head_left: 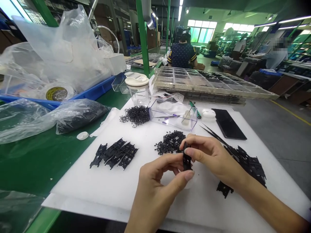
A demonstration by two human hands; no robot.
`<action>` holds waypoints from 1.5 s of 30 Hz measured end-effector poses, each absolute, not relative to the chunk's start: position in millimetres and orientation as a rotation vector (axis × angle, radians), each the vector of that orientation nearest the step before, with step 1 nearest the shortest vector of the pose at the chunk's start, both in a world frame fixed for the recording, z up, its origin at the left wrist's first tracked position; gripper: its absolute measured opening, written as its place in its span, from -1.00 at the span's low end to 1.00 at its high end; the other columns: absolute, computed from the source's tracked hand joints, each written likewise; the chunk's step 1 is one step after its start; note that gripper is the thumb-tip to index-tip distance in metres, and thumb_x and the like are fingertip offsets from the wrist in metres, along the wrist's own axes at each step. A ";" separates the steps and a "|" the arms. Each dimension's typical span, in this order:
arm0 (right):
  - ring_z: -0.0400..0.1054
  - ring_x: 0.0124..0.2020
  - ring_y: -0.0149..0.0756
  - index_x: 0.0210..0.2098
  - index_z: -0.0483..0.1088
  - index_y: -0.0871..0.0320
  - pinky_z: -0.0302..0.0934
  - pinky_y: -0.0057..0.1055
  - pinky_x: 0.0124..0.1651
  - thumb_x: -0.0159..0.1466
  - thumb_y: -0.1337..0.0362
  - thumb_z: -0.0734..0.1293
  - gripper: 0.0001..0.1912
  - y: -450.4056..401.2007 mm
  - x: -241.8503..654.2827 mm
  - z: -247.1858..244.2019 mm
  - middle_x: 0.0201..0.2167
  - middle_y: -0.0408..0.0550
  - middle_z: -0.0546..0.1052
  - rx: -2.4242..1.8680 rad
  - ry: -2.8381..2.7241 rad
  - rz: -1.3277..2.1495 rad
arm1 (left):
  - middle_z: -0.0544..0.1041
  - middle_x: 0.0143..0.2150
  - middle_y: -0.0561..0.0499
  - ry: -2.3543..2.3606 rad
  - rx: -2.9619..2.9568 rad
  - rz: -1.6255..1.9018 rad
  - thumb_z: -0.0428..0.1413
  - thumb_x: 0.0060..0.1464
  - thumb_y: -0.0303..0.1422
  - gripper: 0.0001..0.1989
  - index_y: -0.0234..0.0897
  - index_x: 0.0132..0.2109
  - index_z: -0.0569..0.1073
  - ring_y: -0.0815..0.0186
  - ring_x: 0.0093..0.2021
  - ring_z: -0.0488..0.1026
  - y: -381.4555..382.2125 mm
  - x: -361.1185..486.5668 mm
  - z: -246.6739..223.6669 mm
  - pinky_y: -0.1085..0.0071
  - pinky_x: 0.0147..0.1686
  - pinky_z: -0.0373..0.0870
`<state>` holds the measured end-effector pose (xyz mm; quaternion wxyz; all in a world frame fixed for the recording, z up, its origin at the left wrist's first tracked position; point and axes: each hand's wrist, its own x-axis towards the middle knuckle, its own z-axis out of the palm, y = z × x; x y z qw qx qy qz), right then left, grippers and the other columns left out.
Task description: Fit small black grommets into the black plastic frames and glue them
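Observation:
A narrow black plastic part (186, 159) is held on edge between both hands, over the white board (97, 187). My left hand (162, 184) pinches its lower end between thumb and fingers. The thumb and index finger of my right hand (209, 155) grip its upper end. Just behind the hands lies a pile of tiny black pieces (170, 141). Flat black plates (115, 152) lie in a group at the left, and more black plates (250, 165) lie at the right, partly hidden by my right forearm. Tweezers (211, 131) rest beside those right plates.
Behind are thin black bent pieces (137, 115), a lidded cup (138, 87), a clear box (173, 115), a white case (208, 113), a black phone-like slab (228, 123) and a compartment tray (209, 82). Plastic bags (60, 55) fill the left. A person (182, 53) sits farther back.

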<state>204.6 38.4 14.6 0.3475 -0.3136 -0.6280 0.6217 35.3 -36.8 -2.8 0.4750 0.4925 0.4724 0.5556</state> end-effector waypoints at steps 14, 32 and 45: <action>0.35 -0.45 -0.48 -0.20 0.67 0.03 0.32 -0.51 -0.33 0.38 0.17 0.44 -0.86 38.3 204.5 10.4 -0.39 -0.16 0.50 -0.739 -1.555 1.693 | 0.66 -0.26 -0.05 0.912 0.910 1.275 0.23 0.26 -0.15 -0.76 -0.23 -0.21 0.61 0.30 -0.25 0.56 -34.8 35.0 6.6 0.47 -0.25 0.45; 0.49 -0.25 -0.23 -0.06 0.53 0.13 0.38 -0.21 -0.16 0.36 0.47 0.28 -0.74 52.8 211.5 5.9 -0.08 -0.02 0.56 -1.263 -2.327 0.589 | 0.67 -0.20 0.05 0.973 0.300 1.846 0.40 0.07 -0.25 -0.80 -0.23 -0.19 0.64 0.41 -0.30 0.61 -18.6 16.8 17.5 0.61 -0.26 0.59; 0.54 -0.26 -0.21 -0.23 0.53 0.12 0.41 -0.26 -0.16 0.41 0.32 0.35 -0.90 55.8 214.6 4.9 -0.27 -0.08 0.65 -1.226 -2.161 0.648 | 0.62 -0.29 0.05 1.038 0.507 1.705 0.38 0.08 -0.19 -0.77 -0.23 -0.23 0.61 0.44 -0.36 0.52 -19.2 20.0 15.7 0.60 -0.30 0.49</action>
